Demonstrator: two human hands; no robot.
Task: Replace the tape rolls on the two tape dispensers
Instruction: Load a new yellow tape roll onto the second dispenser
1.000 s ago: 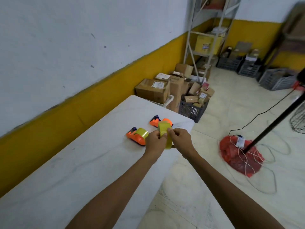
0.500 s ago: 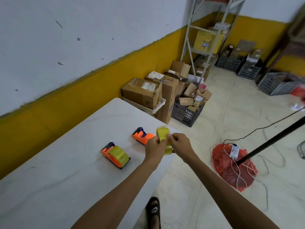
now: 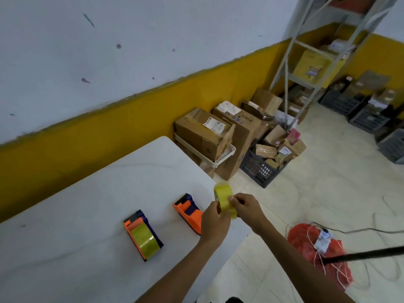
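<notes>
Desk (image 3: 87, 193): white, beneath and left of both hands.
Loaded tape dispenser (image 3: 143, 235): well left of left hand.
Empty tape dispenser (image 3: 189, 212): just left of left hand (image 3: 215, 221).
Yellow tape roll (image 3: 224, 199): pinched between left hand and right hand (image 3: 246, 207), over the desk edge. Risk: a slip drops it to the floor; the loose end may stick to fingers.

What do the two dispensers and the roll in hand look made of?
Both tape dispensers look like moulded plastic: solid orange and dark blue, matte. The tape roll held by both hands looks like glossy, translucent yellow film; its core material is unclear.
</notes>
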